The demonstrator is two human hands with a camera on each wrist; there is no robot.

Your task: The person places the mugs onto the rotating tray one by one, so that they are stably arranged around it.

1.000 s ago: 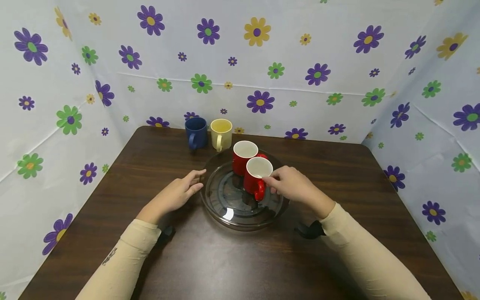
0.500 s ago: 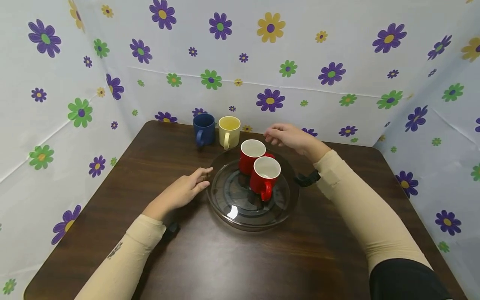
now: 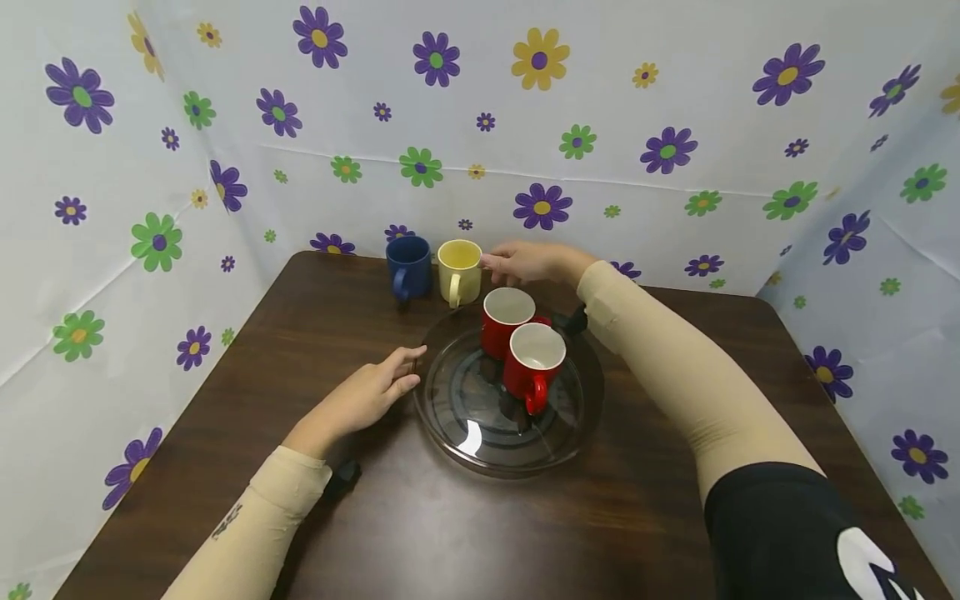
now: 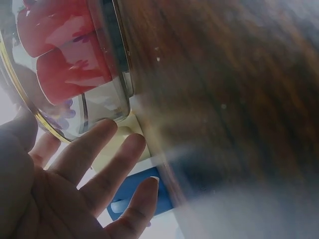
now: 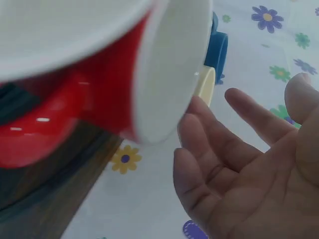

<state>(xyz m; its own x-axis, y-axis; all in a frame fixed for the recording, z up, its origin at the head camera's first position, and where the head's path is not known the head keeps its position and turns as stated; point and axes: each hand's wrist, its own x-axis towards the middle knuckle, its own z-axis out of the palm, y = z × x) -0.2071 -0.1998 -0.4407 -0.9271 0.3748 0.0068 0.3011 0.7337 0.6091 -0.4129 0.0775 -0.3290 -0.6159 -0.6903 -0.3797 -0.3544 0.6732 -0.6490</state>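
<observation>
Two red mugs with white insides stand in a round smoky glass dish (image 3: pixel 468 437); the rear red mug (image 3: pixel 494 335) and front red mug (image 3: pixel 521 379) are close together. My left hand (image 3: pixel 362 398) is at the dish's left rim with fingers spread; in the left wrist view the fingertips (image 4: pixel 107 127) lie beside the glass wall. Behind the dish, my right hand (image 3: pixel 528 262) reaches to the right side of a yellow mug (image 3: pixel 460 277). Its fingers look relaxed in the right wrist view, close to the yellow mug (image 5: pixel 207 84); contact is unclear.
A blue mug (image 3: pixel 409 268) stands just left of the yellow one. All rest on a dark wooden table (image 3: pixel 480 533). A white flowered cloth (image 3: pixel 337 200) hangs behind and at both sides. My right forearm passes to the right of the red mugs.
My right hand has left the front red mug, risen past the red mugs toward the back, and moved left to the yellow mug. The left hand stays by the dish's rim.
</observation>
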